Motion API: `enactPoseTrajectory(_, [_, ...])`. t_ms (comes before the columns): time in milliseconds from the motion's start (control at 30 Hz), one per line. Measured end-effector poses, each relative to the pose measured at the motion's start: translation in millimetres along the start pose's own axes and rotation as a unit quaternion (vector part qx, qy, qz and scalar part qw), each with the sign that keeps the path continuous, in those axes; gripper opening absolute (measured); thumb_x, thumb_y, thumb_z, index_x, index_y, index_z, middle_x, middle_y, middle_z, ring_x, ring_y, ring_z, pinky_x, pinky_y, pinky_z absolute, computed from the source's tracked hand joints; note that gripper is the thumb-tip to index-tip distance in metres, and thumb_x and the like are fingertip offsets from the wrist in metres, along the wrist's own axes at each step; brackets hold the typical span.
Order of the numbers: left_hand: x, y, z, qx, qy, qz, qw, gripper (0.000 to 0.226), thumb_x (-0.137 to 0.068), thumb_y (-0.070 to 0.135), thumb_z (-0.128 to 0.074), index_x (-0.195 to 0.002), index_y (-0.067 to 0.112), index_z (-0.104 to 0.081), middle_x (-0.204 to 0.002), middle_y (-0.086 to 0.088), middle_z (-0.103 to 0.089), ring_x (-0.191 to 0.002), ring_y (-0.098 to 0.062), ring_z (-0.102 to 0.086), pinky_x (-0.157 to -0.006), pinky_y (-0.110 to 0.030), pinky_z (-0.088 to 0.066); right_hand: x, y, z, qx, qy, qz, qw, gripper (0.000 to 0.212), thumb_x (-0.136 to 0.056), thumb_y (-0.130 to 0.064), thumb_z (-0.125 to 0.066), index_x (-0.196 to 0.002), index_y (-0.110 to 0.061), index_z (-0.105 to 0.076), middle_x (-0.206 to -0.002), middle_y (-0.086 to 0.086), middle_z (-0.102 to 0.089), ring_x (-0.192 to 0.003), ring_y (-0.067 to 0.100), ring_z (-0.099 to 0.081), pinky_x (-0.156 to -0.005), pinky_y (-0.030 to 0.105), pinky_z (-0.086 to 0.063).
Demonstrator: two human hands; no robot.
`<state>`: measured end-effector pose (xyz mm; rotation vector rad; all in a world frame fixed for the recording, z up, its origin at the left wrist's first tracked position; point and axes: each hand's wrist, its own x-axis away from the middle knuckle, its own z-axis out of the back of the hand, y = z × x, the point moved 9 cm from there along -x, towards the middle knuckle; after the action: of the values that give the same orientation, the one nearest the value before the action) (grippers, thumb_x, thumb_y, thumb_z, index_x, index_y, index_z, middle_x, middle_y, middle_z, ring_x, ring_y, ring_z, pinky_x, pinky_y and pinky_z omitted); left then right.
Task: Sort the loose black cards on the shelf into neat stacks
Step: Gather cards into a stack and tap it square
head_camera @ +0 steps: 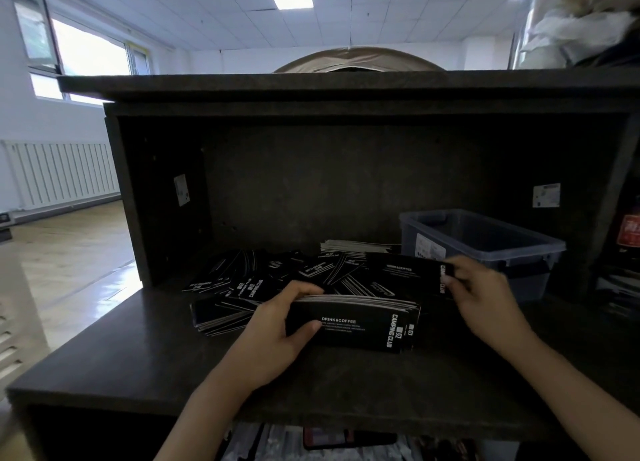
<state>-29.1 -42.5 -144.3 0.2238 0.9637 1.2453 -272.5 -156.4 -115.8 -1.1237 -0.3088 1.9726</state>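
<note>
- Left hand [277,325]: curled round the left end of the held stack [356,325], thumb flat on its front face, fingers hooked over its top edge.
- held stack: thick block of matte black rectangular cards, long edge down, pale card edges showing along the top; white print reads "DRINK&COFFEE" and "CAMPING CLUB". Whether it rests on the board cannot be told.
- Right hand [485,294]: pinches the right end of a single card [405,275], thin and black, held just beyond the held stack.
- shelf board [138,349]: dark, rough-grained, flat, under both hands.
- flat stack [214,313]: just left of the left hand, lying down, slightly fanned.
- loose cards [277,277]: heap beyond and between the hands, overlapping at all angles.
- back stack [349,245]: beyond the heap, squared, pale-edged.
- bin [485,245]: translucent grey plastic, rectangular, beyond the right hand, which hides part of its front.
- back panel [346,176]: dark; white labels [546,195] on either side wall.
- radiator [62,173]: white, ribbed, far left.
- dome [356,60]: tan fabric, above the shelf top.
</note>
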Motion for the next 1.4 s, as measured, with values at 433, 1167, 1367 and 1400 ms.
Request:
enactPoseTrajectory(433, [0, 5, 0, 0.009, 0.005, -0.023, 1.0, 0.047, -0.087, 0.013, -0.065, -0.125, 0.038, -0.054, -0.112, 0.022, -0.065, -0.109, 0.008, -0.058, -0.093, -0.009, -0.045, 29, -24, -51, -0.202, -0.304, -0.058, 0.929, 0.038, -0.095, -0.049, -0.034, -0.116, -0.035, -0.063, -0.111, -0.02, -0.067, -0.098, -0.001, -0.063, -0.082, 0.019, -0.046])
enactPoseTrajectory(1167, [18, -3, 11, 0.027, -0.004, 0.022, 0.999, 0.025, -0.089, 0.017, -0.063, -0.11, 0.029, -0.056, -0.104, 0.013, -0.067, -0.101, 0.006, -0.061, -0.083, -0.008, -0.047, 7, -18, -28, 0.085, -0.123, 0.061, 0.987, 0.031, -0.092, -0.016, -0.056, -0.121, -0.027, -0.061, -0.116, -0.007, -0.066, -0.095, -0.003, -0.059, -0.077, 0.012, -0.046])
enactPoseTrajectory(1367, [18, -4, 12, 0.014, -0.001, 0.026, 1.0, 0.027, -0.089, 0.02, -0.063, -0.112, 0.032, -0.055, -0.105, 0.016, -0.067, -0.101, 0.007, -0.06, -0.084, -0.009, -0.047, 10, -18, 15, 0.051, 0.133, 0.0, 0.99, 0.025, -0.093, -0.005, -0.051, -0.114, -0.012, -0.063, -0.096, 0.003, -0.066, -0.072, -0.002, -0.054, -0.063, 0.014, -0.043])
enactPoseTrajectory(1400, [18, -4, 12, 0.009, 0.0, 0.026, 1.0, 0.03, -0.089, 0.02, -0.063, -0.114, 0.034, -0.054, -0.106, 0.017, -0.066, -0.102, 0.008, -0.059, -0.084, -0.007, -0.046, 10, -17, 17, 0.019, 0.131, -0.004, 0.991, 0.023, -0.093, -0.005, -0.05, -0.11, -0.015, -0.064, -0.096, -0.004, -0.063, -0.077, -0.003, -0.054, -0.068, 0.018, -0.046])
